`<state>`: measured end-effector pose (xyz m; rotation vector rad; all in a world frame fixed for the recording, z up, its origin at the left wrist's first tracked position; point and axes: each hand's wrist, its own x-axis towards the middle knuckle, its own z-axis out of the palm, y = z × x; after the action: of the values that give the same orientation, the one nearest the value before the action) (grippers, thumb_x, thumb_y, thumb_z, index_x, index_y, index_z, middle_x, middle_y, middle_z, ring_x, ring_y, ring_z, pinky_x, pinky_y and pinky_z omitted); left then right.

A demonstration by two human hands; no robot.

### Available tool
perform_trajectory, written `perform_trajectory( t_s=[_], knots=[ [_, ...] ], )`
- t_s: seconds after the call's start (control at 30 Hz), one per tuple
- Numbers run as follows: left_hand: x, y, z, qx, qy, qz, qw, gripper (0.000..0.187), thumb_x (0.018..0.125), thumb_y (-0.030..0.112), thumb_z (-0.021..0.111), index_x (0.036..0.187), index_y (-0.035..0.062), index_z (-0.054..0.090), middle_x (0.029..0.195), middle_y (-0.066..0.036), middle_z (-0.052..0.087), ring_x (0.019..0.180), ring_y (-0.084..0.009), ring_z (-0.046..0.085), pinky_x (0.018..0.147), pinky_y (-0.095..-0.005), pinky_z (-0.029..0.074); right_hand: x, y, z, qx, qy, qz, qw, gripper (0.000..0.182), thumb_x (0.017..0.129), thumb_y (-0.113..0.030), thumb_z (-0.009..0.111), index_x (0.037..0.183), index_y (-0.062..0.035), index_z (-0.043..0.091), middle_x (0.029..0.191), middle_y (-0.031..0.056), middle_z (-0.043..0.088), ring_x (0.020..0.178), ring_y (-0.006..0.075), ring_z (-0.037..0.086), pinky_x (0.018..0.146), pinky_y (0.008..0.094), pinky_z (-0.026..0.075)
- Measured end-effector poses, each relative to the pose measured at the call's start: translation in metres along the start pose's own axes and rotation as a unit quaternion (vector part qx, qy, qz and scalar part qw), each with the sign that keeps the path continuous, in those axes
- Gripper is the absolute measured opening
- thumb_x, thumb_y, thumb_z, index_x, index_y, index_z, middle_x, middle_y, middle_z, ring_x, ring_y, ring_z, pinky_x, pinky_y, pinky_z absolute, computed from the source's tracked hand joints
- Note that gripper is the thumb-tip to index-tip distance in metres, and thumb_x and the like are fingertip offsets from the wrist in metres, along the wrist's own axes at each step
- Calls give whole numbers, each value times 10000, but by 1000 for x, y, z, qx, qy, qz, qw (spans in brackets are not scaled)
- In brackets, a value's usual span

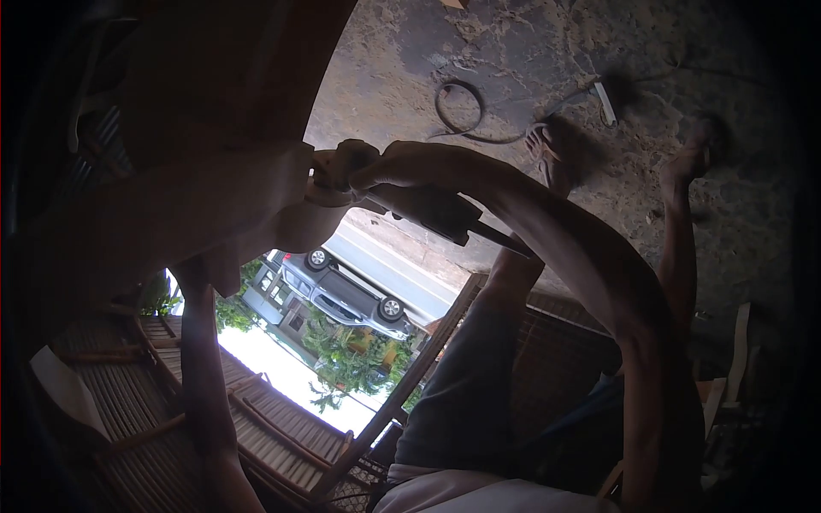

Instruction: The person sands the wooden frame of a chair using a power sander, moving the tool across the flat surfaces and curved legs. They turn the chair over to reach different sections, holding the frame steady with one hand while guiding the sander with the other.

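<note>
My right hand (398, 164) is closed around a dark power tool (425, 212) that looks like an angle grinder. Its body slants down to the right, and a thin cord sleeve (500, 239) sticks out of its end. The tool's left end meets the edge of a large, shaped wooden piece (248, 192) that fills the left of the head view in deep shadow. My left forearm (209, 376) rises from the bottom left to the underside of that piece. My left hand is hidden by the wood, so its fingers do not show.
On the rough dirt floor (547, 60) lie a looped dark cable (462, 111) and a pale strip (605, 103). My bare feet stand beside them. A silver pickup truck (342, 295) appears upside down outside. Slatted roofing (274, 427) and a wooden post (402, 385) show below.
</note>
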<state>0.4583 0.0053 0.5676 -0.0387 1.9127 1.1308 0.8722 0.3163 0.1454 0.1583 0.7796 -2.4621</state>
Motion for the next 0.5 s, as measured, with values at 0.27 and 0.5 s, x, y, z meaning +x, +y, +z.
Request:
perform_trajectory(
  t_s=[0.27, 0.5],
  knots=[
    [21, -13, 95, 27, -14, 56, 998, 490, 1169, 269, 542, 1565, -8, 460, 1519, -185, 575, 1405, -295, 568, 1226, -465, 434, -14, -7, 1, 39, -10, 22, 999, 708, 832, -587, 809, 1161, 40, 804, 1007, 203, 815, 820, 288, 799, 721, 379, 612],
    [23, -18, 122, 150, 71, 111, 980, 437, 1125, 161, 647, 1508, -17, 532, 1414, -171, 654, 1307, -265, 648, 1155, -423, 504, 13, 13, 3, -46, 35, 21, 998, 670, 765, -548, 817, 1130, 14, 820, 1039, 213, 795, 863, 309, 778, 733, 404, 588]
  ],
)
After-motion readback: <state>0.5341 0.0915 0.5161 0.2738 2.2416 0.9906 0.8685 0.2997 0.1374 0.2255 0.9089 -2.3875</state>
